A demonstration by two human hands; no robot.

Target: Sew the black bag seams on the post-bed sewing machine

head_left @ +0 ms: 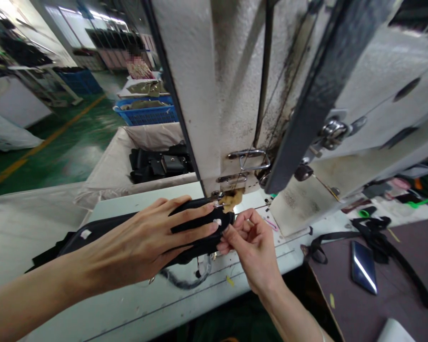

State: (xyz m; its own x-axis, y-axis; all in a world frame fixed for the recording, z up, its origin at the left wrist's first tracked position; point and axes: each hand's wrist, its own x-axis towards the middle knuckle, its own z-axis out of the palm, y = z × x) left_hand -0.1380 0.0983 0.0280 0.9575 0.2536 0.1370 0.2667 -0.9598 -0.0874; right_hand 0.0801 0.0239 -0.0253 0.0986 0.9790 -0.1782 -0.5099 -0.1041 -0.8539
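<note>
My left hand (153, 237) lies flat on a black sewn fabric piece (203, 247), fingers stretched toward the needle area of a large sewing machine (235, 85). Small white patches show on the black piece, one of them by my fingertips. With thumb and fingers, my right hand (253, 251) pinches the right end of that piece, just in front of the needle area. A tan scrap (232, 200) hangs at the foot of the machine head, close above the fabric. The needle itself cannot be made out.
Left of the machine, a cloth-lined bin (107, 166) contains black items. Behind it is a blue basket (146, 114), with a person farther back. At right, a phone (364, 267) and black straps (374, 232) lie on a brown board (335, 285).
</note>
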